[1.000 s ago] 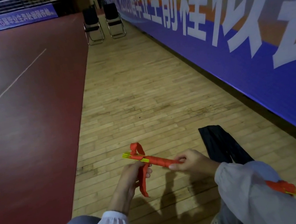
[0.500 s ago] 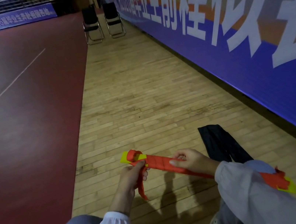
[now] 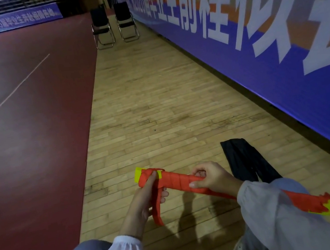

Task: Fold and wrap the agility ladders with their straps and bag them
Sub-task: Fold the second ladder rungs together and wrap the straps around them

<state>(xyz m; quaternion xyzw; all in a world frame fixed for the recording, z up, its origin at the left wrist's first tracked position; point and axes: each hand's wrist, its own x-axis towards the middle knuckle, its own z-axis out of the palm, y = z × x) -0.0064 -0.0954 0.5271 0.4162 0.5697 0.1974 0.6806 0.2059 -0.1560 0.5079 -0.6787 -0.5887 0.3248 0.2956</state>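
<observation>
- Our left hand (image 3: 147, 196) has its fingers curled round the near end of the folded agility ladder (image 3: 179, 179), one fingertip pressed on top beside the yellow rung tip.
- The same hand pinches the orange strap (image 3: 158, 209), whose loose tail hangs down below the palm.
- Our right hand (image 3: 213, 178) grips the bundle at its middle, fingers wrapped over the top and the thumb along the side.
- The ladder is held in the air above the floor, slanting from the left hand down to the right; its far end, orange with a yellow tip, shows past our right sleeve (image 3: 282, 214).
- A black bag (image 3: 246, 164) lies flat on the floor just beyond the right hand.
- Under us we see a pale wooden plank floor (image 3: 158, 115); left of it lies a dark red court surface (image 3: 24, 158) crossed by a white line (image 3: 8, 97).
- Two black folding chairs (image 3: 113, 25) stand side by side at the far end of the planks.
- A long blue banner (image 3: 281, 76) runs along the right with large white Chinese characters.
- A smaller far banner (image 3: 5, 23) shows "2026" among blurred characters.
</observation>
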